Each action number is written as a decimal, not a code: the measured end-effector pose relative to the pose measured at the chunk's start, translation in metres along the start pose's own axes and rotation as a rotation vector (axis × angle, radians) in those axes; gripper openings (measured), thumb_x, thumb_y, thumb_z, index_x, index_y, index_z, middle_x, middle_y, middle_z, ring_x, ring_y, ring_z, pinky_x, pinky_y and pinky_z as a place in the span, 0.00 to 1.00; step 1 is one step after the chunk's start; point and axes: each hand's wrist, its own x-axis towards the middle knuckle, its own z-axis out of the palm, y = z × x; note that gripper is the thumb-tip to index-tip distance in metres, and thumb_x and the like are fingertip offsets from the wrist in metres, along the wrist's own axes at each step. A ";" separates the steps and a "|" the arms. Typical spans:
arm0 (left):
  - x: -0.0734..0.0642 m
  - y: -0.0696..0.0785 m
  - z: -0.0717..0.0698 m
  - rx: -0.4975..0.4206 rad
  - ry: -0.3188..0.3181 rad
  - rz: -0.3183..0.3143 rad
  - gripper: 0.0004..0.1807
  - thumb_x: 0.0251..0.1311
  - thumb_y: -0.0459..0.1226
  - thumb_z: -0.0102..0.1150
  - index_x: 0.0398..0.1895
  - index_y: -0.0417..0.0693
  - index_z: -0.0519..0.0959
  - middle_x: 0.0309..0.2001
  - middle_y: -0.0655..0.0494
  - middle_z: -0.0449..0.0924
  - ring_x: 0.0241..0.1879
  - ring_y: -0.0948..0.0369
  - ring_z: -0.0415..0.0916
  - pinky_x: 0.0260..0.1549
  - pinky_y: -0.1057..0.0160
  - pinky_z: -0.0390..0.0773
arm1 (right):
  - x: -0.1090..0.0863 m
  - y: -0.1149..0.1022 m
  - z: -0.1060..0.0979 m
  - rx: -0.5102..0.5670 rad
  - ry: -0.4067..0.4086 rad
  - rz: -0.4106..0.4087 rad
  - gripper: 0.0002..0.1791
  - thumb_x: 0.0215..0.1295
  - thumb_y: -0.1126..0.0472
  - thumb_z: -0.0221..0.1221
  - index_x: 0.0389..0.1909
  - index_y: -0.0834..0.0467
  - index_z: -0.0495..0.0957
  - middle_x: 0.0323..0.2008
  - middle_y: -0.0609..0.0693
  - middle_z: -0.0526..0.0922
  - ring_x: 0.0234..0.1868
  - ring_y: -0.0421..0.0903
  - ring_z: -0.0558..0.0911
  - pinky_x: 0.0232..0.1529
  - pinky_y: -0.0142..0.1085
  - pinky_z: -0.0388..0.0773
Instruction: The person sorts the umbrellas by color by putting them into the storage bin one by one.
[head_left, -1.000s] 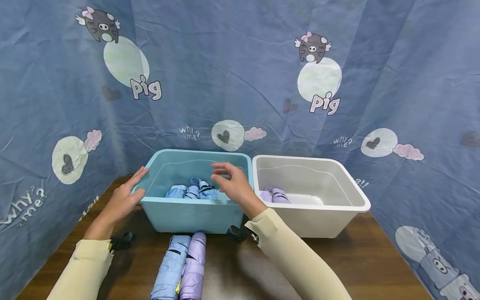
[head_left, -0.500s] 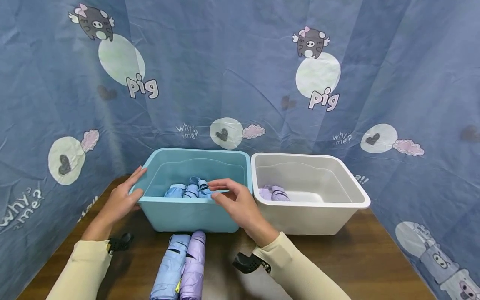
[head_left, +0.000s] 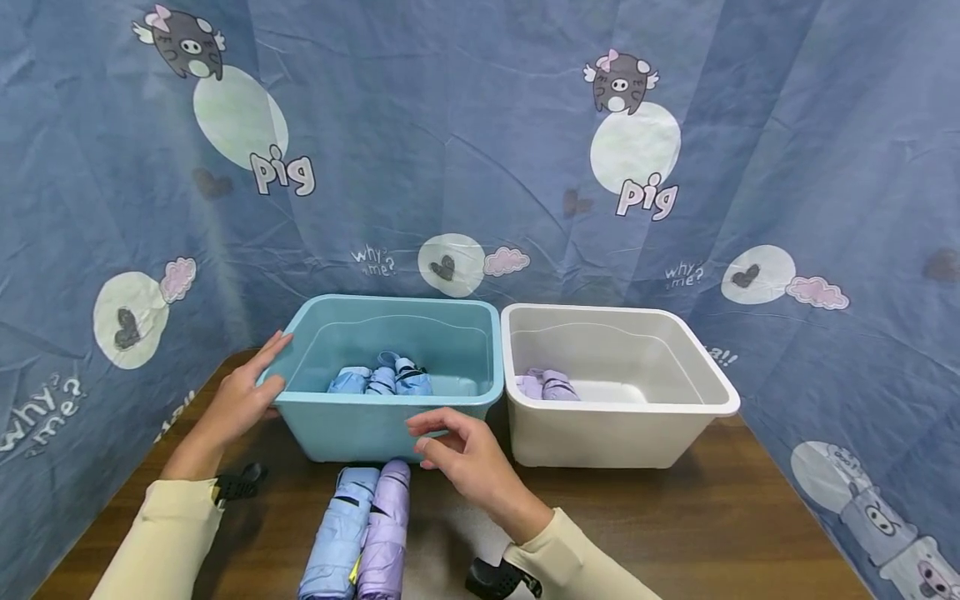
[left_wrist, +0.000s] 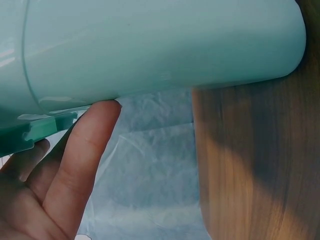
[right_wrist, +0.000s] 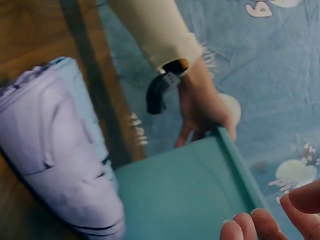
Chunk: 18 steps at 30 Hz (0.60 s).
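My left hand (head_left: 243,390) holds the left rim of the blue plastic bin (head_left: 375,429); in the left wrist view a straight digit touches its outer wall. My right hand (head_left: 468,458) hangs in front of this bin, fingers loosely bent and holding nothing. Just left of it, a folded light-blue umbrella (head_left: 339,537) and a folded purple umbrella (head_left: 386,533) lie side by side on the table. Several blue folded umbrellas (head_left: 381,381) sit inside the blue bin. In the white bin (head_left: 600,437) are purple folded umbrellas (head_left: 557,386), partly hidden by its front wall.
The two bins stand beside each other at the back of the brown wooden table (head_left: 637,533). Behind and around them hangs a blue curtain (head_left: 487,167) printed with pigs. A black wrist camera (head_left: 498,575) hangs under my right sleeve.
My right hand has drawn back out of the blue bin, over its front rim, and down toward the umbrellas on the table. My left hand stays at the rim.
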 end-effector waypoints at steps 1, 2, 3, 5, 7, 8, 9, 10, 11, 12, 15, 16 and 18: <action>0.000 0.000 0.000 -0.001 0.001 0.002 0.35 0.65 0.33 0.39 0.77 0.49 0.49 0.76 0.44 0.42 0.60 0.25 0.57 0.25 0.47 0.82 | -0.001 0.003 0.001 -0.003 0.003 0.007 0.15 0.64 0.69 0.56 0.51 0.66 0.78 0.50 0.63 0.79 0.38 0.41 0.82 0.42 0.41 0.81; -0.001 -0.001 -0.001 0.001 0.004 0.003 0.35 0.65 0.33 0.39 0.77 0.49 0.49 0.76 0.44 0.42 0.60 0.25 0.57 0.25 0.48 0.82 | -0.002 0.007 0.003 -0.006 0.003 0.020 0.15 0.64 0.69 0.57 0.51 0.65 0.79 0.49 0.61 0.80 0.37 0.41 0.82 0.40 0.40 0.82; -0.001 -0.001 -0.001 0.002 0.006 0.003 0.35 0.65 0.33 0.39 0.77 0.49 0.49 0.76 0.44 0.42 0.60 0.25 0.58 0.25 0.48 0.82 | -0.003 0.011 0.004 -0.011 0.000 0.033 0.14 0.64 0.69 0.57 0.51 0.64 0.79 0.49 0.59 0.80 0.36 0.41 0.82 0.39 0.38 0.82; -0.001 -0.001 -0.002 0.002 0.007 0.004 0.35 0.65 0.33 0.39 0.77 0.49 0.49 0.77 0.45 0.42 0.60 0.26 0.58 0.25 0.48 0.82 | -0.004 0.018 0.007 -0.029 -0.001 0.059 0.14 0.64 0.69 0.57 0.50 0.62 0.80 0.48 0.57 0.81 0.36 0.41 0.82 0.37 0.36 0.82; -0.001 0.000 -0.003 0.000 0.008 0.003 0.35 0.65 0.33 0.39 0.77 0.50 0.49 0.77 0.46 0.41 0.60 0.26 0.58 0.25 0.48 0.82 | -0.004 0.026 0.009 -0.053 -0.001 0.087 0.14 0.64 0.68 0.58 0.49 0.60 0.81 0.47 0.55 0.81 0.34 0.40 0.82 0.35 0.35 0.81; -0.001 0.000 -0.003 0.000 0.007 0.002 0.35 0.65 0.33 0.39 0.77 0.50 0.49 0.77 0.47 0.41 0.60 0.26 0.58 0.25 0.48 0.82 | -0.005 0.030 0.011 -0.071 -0.002 0.103 0.14 0.63 0.68 0.58 0.49 0.59 0.81 0.47 0.54 0.82 0.34 0.40 0.82 0.34 0.34 0.81; 0.000 0.000 -0.004 -0.001 0.004 0.001 0.35 0.65 0.33 0.39 0.77 0.51 0.48 0.77 0.47 0.41 0.60 0.26 0.58 0.26 0.48 0.82 | -0.005 0.033 0.012 -0.089 -0.002 0.116 0.14 0.63 0.67 0.59 0.49 0.58 0.81 0.47 0.55 0.82 0.33 0.40 0.82 0.33 0.34 0.81; 0.000 0.000 -0.003 -0.002 0.003 0.002 0.35 0.65 0.33 0.38 0.77 0.51 0.48 0.77 0.47 0.41 0.60 0.27 0.58 0.26 0.48 0.82 | -0.006 0.037 0.013 -0.104 -0.003 0.129 0.14 0.62 0.67 0.59 0.49 0.58 0.81 0.47 0.56 0.82 0.33 0.40 0.82 0.32 0.34 0.81; 0.001 0.001 -0.003 -0.002 0.001 0.003 0.35 0.65 0.33 0.38 0.77 0.50 0.48 0.77 0.47 0.41 0.60 0.27 0.58 0.26 0.48 0.82 | -0.006 0.040 0.014 -0.120 -0.004 0.142 0.15 0.62 0.67 0.59 0.49 0.58 0.81 0.46 0.56 0.82 0.32 0.40 0.82 0.31 0.33 0.80; 0.001 0.001 -0.003 -0.002 -0.002 0.005 0.35 0.65 0.33 0.38 0.77 0.50 0.48 0.77 0.47 0.41 0.61 0.26 0.58 0.26 0.48 0.82 | -0.007 0.044 0.015 -0.134 -0.007 0.153 0.15 0.61 0.66 0.60 0.50 0.58 0.81 0.46 0.57 0.81 0.32 0.39 0.81 0.30 0.33 0.80; 0.000 0.000 -0.002 0.001 -0.007 0.001 0.35 0.65 0.33 0.38 0.77 0.50 0.48 0.77 0.45 0.41 0.60 0.25 0.58 0.27 0.47 0.82 | -0.011 0.054 0.019 -0.200 -0.008 0.171 0.18 0.59 0.65 0.61 0.52 0.55 0.80 0.46 0.57 0.80 0.32 0.39 0.80 0.28 0.32 0.78; 0.000 0.000 -0.002 -0.002 -0.010 -0.001 0.35 0.65 0.33 0.38 0.77 0.50 0.48 0.77 0.45 0.41 0.60 0.25 0.57 0.27 0.46 0.82 | -0.012 0.056 0.020 -0.230 -0.004 0.174 0.19 0.58 0.63 0.62 0.53 0.54 0.79 0.46 0.57 0.79 0.32 0.39 0.80 0.28 0.32 0.77; 0.000 0.000 -0.001 -0.009 -0.017 -0.004 0.35 0.66 0.33 0.38 0.77 0.50 0.47 0.77 0.46 0.40 0.61 0.26 0.57 0.27 0.47 0.82 | -0.014 0.062 0.023 -0.293 0.003 0.173 0.22 0.57 0.61 0.63 0.54 0.52 0.78 0.47 0.57 0.78 0.33 0.41 0.80 0.31 0.33 0.77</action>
